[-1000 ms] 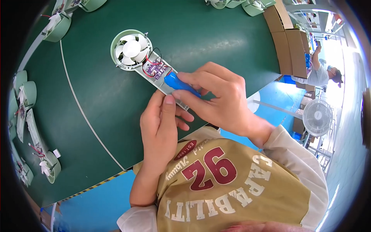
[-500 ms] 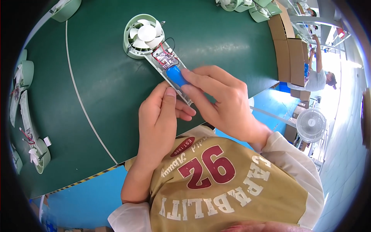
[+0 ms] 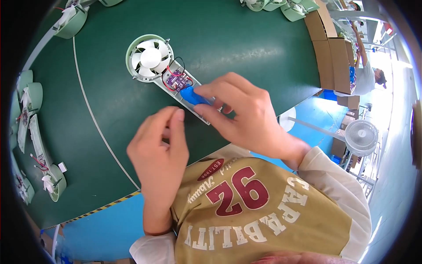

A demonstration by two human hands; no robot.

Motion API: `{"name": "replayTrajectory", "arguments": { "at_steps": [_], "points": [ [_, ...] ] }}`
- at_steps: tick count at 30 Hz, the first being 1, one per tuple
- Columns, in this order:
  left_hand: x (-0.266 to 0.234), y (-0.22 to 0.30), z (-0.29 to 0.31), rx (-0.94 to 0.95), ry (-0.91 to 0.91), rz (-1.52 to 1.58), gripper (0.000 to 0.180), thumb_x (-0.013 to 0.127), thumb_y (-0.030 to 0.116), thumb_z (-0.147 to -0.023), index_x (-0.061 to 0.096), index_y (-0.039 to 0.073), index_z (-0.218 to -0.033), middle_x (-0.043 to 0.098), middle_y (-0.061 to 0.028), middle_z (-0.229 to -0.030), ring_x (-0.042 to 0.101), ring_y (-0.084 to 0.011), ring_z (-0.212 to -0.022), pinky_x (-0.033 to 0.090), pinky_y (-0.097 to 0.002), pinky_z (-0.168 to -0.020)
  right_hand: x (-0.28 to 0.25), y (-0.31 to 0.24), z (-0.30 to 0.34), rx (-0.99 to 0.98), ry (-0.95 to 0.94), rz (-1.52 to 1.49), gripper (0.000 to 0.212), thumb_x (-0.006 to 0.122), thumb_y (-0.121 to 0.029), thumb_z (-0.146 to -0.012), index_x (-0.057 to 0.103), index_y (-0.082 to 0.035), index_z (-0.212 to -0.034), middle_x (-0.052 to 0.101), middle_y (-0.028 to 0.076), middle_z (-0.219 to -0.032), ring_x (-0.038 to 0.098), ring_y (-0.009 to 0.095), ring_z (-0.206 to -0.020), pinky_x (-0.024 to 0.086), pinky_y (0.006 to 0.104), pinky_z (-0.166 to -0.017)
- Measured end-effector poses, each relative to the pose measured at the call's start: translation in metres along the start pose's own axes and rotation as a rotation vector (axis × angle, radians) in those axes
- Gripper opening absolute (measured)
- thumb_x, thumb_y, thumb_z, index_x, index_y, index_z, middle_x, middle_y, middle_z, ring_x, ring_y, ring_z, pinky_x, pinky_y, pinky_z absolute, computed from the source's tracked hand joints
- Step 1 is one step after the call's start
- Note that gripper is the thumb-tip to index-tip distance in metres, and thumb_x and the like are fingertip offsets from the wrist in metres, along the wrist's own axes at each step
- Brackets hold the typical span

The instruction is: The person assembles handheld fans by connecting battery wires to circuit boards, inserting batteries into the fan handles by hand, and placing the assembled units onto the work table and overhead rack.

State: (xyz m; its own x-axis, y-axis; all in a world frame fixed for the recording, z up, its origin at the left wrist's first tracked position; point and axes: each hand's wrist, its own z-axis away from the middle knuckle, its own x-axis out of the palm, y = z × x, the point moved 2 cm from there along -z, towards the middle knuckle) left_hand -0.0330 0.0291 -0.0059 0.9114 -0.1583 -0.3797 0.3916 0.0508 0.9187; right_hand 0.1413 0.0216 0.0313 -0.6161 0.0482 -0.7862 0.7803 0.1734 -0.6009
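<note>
A small handheld fan with a pale green round ring, white blades [image 3: 150, 57] and an opened light handle housing [image 3: 200, 117] lies slanted on the table. In its handle sit a purple circuit board [image 3: 177, 81] with red and black wires and a blue cylindrical battery [image 3: 193, 95]. Thumb and forefinger of my right hand [image 3: 246, 112] close on the battery, covering its lower end. Just left of the handle's lower end, apart from it, is my left hand [image 3: 158, 143], its thumb and fingertips pinched together. Whatever may be between those fingertips is hidden.
The green table [image 3: 110, 114] has a white line across it and a striped front edge [image 3: 101, 209]. More fan halves [image 3: 56, 178] lie along the left, others [image 3: 294, 9] at the far right. Cardboard boxes [image 3: 327, 61] stand beyond the right edge, near another person [image 3: 367, 79] and a standing fan [image 3: 361, 137].
My left hand has let go of the handle and drawn left and down. The fan has shifted left and down in view, while my right hand stays at the battery.
</note>
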Motion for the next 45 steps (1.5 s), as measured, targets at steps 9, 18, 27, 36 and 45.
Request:
{"name": "replayTrajectory", "arguments": {
  "at_steps": [9, 18, 27, 36, 45],
  "points": [
    [-0.007, -0.001, -0.028, -0.025, 0.079, 0.325, 0.02, 0.073, 0.003, -0.091, 0.07, -0.002, -0.11, 0.068, -0.0081, -0.094, 0.066, -0.0108, -0.078, 0.056, -0.024, -0.063, 0.005, 0.011, -0.034, 0.033, 0.002, -0.18, 0.033, 0.079, -0.009, -0.082, 0.07, -0.003, -0.112, 0.065, 0.008, -0.093, 0.063, 0.012, -0.065, 0.049, 0.0266, -0.053],
    [-0.002, -0.002, -0.03, -0.083, 0.06, 0.517, 0.017, 0.07, 0.002, -0.094, 0.068, -0.007, -0.108, 0.069, -0.0097, -0.098, 0.069, -0.0138, -0.084, 0.06, -0.0264, -0.074, 0.013, 0.004, -0.032, -0.384, 0.046, 0.141, 0.024, 0.075, -0.006, -0.08, 0.071, -0.007, -0.103, 0.061, 0.003, -0.091, 0.063, 0.02, -0.068, 0.053, 0.0305, -0.055],
    [-0.004, -0.006, -0.042, -0.05, 0.089, 0.393, 0.011, 0.07, 0.004, -0.093, 0.073, 0.0, -0.103, 0.068, -0.004, -0.087, 0.068, -0.0114, -0.076, 0.057, -0.0243, -0.062, 0.018, 0.01, -0.048, -0.412, -0.062, 0.099, 0.011, 0.071, -0.004, -0.083, 0.07, -0.005, -0.095, 0.06, 0.005, -0.087, 0.063, 0.019, -0.07, 0.052, 0.0287, -0.054],
    [0.003, -0.015, -0.043, 0.5, 0.265, -0.273, 0.018, 0.074, 0.003, -0.087, 0.072, 0.007, -0.105, 0.067, -0.0048, -0.084, 0.063, -0.0157, -0.062, 0.048, -0.0268, -0.052, 0.023, 0.018, -0.059, -0.09, -0.107, -0.328, 0.007, 0.073, 0.0, -0.08, 0.069, 0.0, -0.086, 0.061, 0.008, -0.083, 0.061, 0.017, -0.062, 0.049, 0.0301, -0.056],
    [-0.005, -0.01, -0.034, 0.631, 0.155, -0.669, 0.029, 0.073, 0.009, -0.089, 0.071, 0.009, -0.118, 0.065, -0.0044, -0.089, 0.063, -0.0196, -0.066, 0.052, -0.0315, -0.057, 0.019, 0.029, -0.057, -0.114, -0.193, -0.348, 0.014, 0.074, -0.006, -0.084, 0.071, -0.002, -0.097, 0.061, 0.007, -0.085, 0.062, 0.015, -0.075, 0.05, 0.0306, -0.063]
  ]
}}
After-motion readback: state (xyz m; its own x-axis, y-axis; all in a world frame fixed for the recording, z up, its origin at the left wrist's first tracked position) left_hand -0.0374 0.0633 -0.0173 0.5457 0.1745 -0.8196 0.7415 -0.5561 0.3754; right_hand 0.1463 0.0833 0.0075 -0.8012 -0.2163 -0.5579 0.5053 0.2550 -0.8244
